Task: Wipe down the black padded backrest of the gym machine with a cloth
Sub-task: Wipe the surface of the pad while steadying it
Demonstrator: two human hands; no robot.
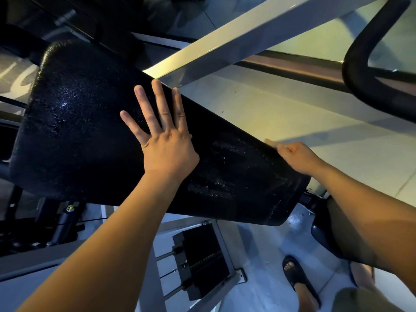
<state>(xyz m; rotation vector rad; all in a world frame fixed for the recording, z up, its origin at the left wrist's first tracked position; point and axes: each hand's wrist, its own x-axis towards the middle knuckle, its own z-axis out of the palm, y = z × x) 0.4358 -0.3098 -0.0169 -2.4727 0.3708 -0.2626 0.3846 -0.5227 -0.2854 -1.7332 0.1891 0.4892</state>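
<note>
The black padded backrest (78, 131) slants across the view from upper left to lower right, and wet streaks shine on its textured surface. My left hand (164, 143) lies flat on the middle of the pad with its fingers spread and nothing in it. My right hand (297, 157) clasps the pad's upper right edge, thumb on the front and fingers hidden behind. No cloth is visible anywhere in the view.
A white frame beam (225, 39) runs diagonally behind the pad. A black curved bar (360, 64) loops at the top right. Below the pad sit the weight stack (202, 260) and my sandalled foot (297, 280) on the tiled floor.
</note>
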